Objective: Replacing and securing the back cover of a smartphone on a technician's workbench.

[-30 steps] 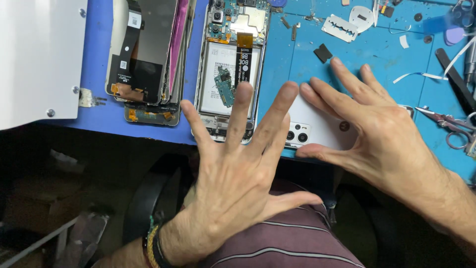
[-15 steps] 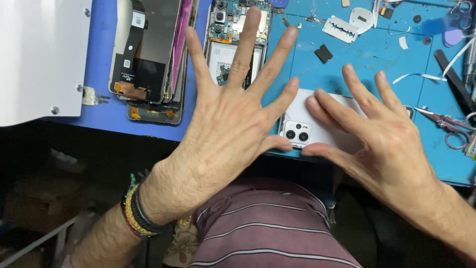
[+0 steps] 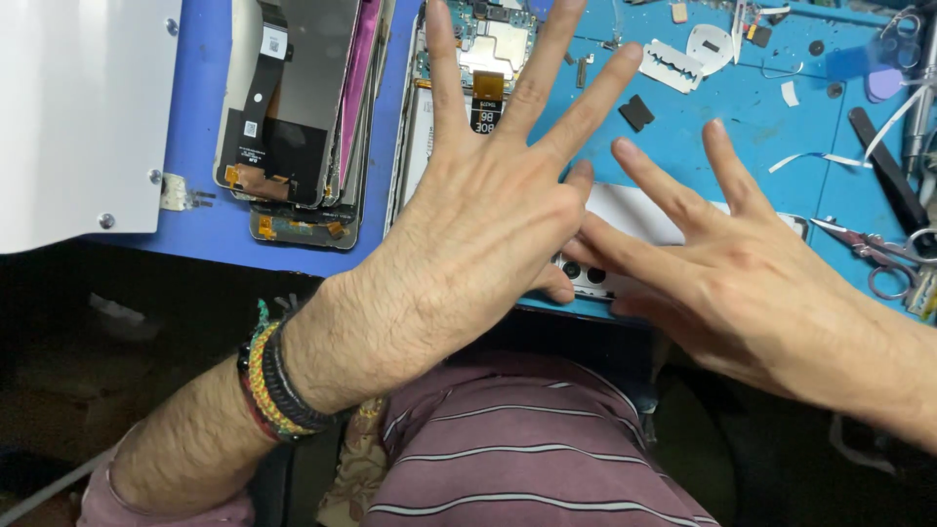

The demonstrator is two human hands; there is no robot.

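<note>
Your left hand [image 3: 478,224] has climbed further up the blue mat [image 3: 722,127] than it was half a second ago: its spread fingers now cover most of the opened phone [image 3: 429,146] that lay bare a second ago. Your right hand [image 3: 742,283] has slid left across the white phone [image 3: 630,215], so less of that phone shows than before.

Going left to right, with the white phone as your landmark: far left of it stands one white panel [image 3: 78,117]. Nearer, still left, lies one stack of phone screens [image 3: 298,117]. Just left of it is the one opened phone, under your left hand, whose fingers are fanned wide and grip nothing. The white phone itself lies face down at the mat's near edge, camera lenses toward you; your left thumb touches its camera end. Your right hand rests flat on it, fingers splayed, holding nothing. Above it sit one razor blade [image 3: 670,64] and one small black square [image 3: 636,112]. Right of it lies one pair of scissors [image 3: 878,259].
</note>
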